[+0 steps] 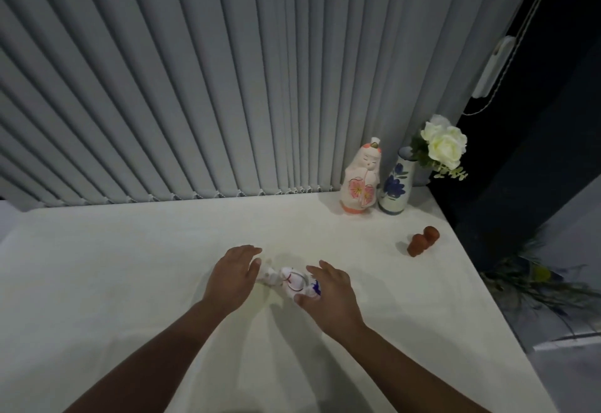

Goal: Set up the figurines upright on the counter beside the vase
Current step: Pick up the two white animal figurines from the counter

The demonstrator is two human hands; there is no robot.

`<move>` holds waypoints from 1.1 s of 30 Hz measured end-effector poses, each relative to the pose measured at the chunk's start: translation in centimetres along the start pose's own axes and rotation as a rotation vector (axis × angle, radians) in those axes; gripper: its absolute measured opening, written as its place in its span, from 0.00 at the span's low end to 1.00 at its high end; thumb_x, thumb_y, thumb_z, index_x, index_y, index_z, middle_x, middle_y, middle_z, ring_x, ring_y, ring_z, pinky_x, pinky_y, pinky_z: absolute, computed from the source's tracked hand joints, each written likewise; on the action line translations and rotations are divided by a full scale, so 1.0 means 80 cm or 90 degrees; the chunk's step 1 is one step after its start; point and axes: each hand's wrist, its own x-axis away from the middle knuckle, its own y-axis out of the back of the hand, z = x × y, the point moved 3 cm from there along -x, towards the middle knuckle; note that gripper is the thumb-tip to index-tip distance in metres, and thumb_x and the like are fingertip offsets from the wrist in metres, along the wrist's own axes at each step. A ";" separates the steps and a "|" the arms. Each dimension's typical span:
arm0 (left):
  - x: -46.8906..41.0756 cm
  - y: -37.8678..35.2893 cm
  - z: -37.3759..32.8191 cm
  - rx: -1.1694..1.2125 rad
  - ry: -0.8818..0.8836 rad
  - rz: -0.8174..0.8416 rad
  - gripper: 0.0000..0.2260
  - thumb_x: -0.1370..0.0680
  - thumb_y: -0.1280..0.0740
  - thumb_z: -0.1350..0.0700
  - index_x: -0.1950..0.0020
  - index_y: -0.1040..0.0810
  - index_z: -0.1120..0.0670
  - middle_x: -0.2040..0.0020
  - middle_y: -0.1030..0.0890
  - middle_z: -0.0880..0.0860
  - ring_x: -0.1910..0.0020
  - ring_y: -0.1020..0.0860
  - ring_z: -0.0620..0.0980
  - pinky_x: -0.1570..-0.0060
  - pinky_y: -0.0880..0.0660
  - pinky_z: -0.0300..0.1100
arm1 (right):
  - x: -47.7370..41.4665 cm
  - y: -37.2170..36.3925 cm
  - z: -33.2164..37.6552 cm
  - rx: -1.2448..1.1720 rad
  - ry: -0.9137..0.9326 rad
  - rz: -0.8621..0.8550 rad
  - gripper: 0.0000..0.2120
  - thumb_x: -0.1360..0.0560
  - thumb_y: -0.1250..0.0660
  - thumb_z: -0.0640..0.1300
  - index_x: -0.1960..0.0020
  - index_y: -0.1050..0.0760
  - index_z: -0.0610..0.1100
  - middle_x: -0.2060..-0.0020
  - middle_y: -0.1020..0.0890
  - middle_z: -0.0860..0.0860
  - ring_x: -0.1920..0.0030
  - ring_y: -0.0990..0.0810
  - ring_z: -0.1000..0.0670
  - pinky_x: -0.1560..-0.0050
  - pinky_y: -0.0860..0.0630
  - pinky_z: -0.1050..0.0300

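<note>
White figurine (292,282) lies on its side mid-table (130,266), between both hands. Left hand (232,277) open, fingers spread, at its head end. Right hand (328,292) cupped over its base, thumb touching. Pink figurine (360,181) upright beside vase (395,186); brown figurine (422,241) toppled near right edge.

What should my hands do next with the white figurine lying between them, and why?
Probably close both hands on the white figurine and tip it upright. It lies on its side on the counter, with the left hand and right hand open on either side of it, fingers not yet wrapped around it. The pink figurine already stands beside the vase.
</note>
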 end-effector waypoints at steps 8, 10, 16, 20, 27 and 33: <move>0.012 -0.013 0.037 0.010 -0.018 0.061 0.20 0.24 0.37 0.50 0.33 0.29 0.55 0.34 0.25 0.56 0.35 0.28 0.56 0.37 0.30 0.48 | -0.015 -0.042 0.011 0.055 0.001 -0.088 0.23 0.30 0.30 0.56 0.37 0.26 0.51 0.35 0.23 0.51 0.36 0.27 0.45 0.33 0.32 0.49; 0.009 -0.019 0.037 0.029 -0.025 0.075 0.21 0.23 0.34 0.56 0.31 0.32 0.54 0.32 0.27 0.55 0.34 0.29 0.56 0.36 0.31 0.46 | -0.018 -0.049 0.009 0.072 0.001 -0.105 0.21 0.29 0.32 0.55 0.38 0.26 0.51 0.39 0.21 0.52 0.40 0.24 0.46 0.36 0.30 0.50; -0.002 -0.034 0.033 0.063 -0.047 0.100 0.21 0.23 0.34 0.56 0.30 0.33 0.51 0.33 0.28 0.52 0.36 0.28 0.53 0.39 0.30 0.45 | -0.021 -0.052 -0.001 0.099 0.023 -0.156 0.13 0.26 0.34 0.51 0.42 0.24 0.52 0.51 0.16 0.54 0.50 0.20 0.48 0.44 0.27 0.53; -0.010 -0.043 0.029 0.062 -0.056 0.115 0.20 0.25 0.34 0.59 0.33 0.30 0.53 0.35 0.27 0.52 0.38 0.27 0.53 0.40 0.29 0.45 | -0.024 -0.050 -0.006 0.098 0.048 -0.162 0.13 0.25 0.36 0.55 0.44 0.23 0.52 0.54 0.16 0.54 0.53 0.20 0.47 0.48 0.26 0.51; -0.023 -0.051 0.033 0.074 -0.042 0.098 0.18 0.28 0.37 0.65 0.38 0.27 0.53 0.42 0.23 0.53 0.45 0.24 0.55 0.47 0.26 0.46 | -0.030 -0.043 -0.012 0.106 0.075 -0.104 0.13 0.28 0.32 0.52 0.44 0.25 0.55 0.52 0.16 0.57 0.51 0.20 0.48 0.50 0.27 0.53; -0.047 -0.053 0.026 0.090 -0.045 0.123 0.17 0.28 0.35 0.63 0.40 0.27 0.52 0.44 0.23 0.52 0.45 0.25 0.53 0.47 0.26 0.47 | -0.040 -0.027 -0.021 0.073 0.049 -0.088 0.12 0.26 0.35 0.49 0.43 0.27 0.53 0.48 0.19 0.58 0.47 0.24 0.48 0.50 0.28 0.52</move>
